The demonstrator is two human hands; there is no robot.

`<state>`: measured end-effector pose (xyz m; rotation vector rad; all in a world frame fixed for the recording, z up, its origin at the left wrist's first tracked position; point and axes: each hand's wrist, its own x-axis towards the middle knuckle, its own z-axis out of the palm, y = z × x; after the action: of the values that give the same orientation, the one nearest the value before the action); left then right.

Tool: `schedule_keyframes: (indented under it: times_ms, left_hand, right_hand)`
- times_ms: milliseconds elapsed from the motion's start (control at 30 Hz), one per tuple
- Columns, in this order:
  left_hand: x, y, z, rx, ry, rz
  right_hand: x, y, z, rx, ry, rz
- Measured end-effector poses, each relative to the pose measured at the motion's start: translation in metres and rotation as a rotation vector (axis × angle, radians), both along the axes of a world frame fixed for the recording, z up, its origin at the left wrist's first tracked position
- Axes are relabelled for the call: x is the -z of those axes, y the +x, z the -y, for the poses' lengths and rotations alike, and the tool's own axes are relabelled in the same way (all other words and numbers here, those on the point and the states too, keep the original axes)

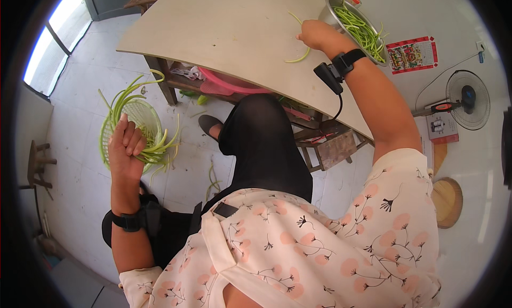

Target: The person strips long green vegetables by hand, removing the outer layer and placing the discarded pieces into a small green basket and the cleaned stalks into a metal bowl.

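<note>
My left hand is closed around a bunch of long green beans, whose ends curl out above and below the fist. Behind that bunch a pale green plastic basket stands on the floor. Out over the table, my right hand has its fingers pinched together at a single long bean. That bean bends in a curve past the fingertips, partly hidden by them. Just right of this hand sits a metal bowl holding many green beans.
The beige table spans the far side. Beneath it are a pink plastic basin and a small wooden stool. Loose beans lie on the tiled floor. A fan and a box are at the right.
</note>
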<state>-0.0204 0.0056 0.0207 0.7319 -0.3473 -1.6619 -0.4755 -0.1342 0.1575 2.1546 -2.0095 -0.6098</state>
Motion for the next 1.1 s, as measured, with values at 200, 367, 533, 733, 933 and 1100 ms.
schedule_keyframes:
  times_ms: [200, 367, 533, 733, 933, 1100]
  left_hand:
    - [-0.006, 0.001, -0.005, 0.081, -0.016, 0.019]
    - [-0.014, 0.0, -0.009, 0.081, -0.017, 0.063]
    - [-0.017, 0.001, -0.01, 0.087, -0.026, 0.076]
    - [-0.015, -0.001, -0.006, 0.092, -0.027, 0.106]
    - [-0.016, -0.003, -0.004, 0.083, -0.023, 0.138]
    - [-0.014, -0.003, -0.006, 0.094, -0.051, 0.101]
  right_hand:
    - [0.029, -0.022, 0.023, 0.079, -0.036, -0.021]
    - [0.039, -0.034, 0.029, 0.199, -0.053, -0.028]
    - [0.037, -0.026, 0.024, 0.306, -0.178, 0.11]
    - [0.041, -0.029, 0.027, 0.265, -0.162, 0.122]
    - [0.039, -0.03, 0.025, 0.114, -0.151, 0.062]
    - [0.0, -0.024, 0.026, 0.024, -0.312, 0.197]
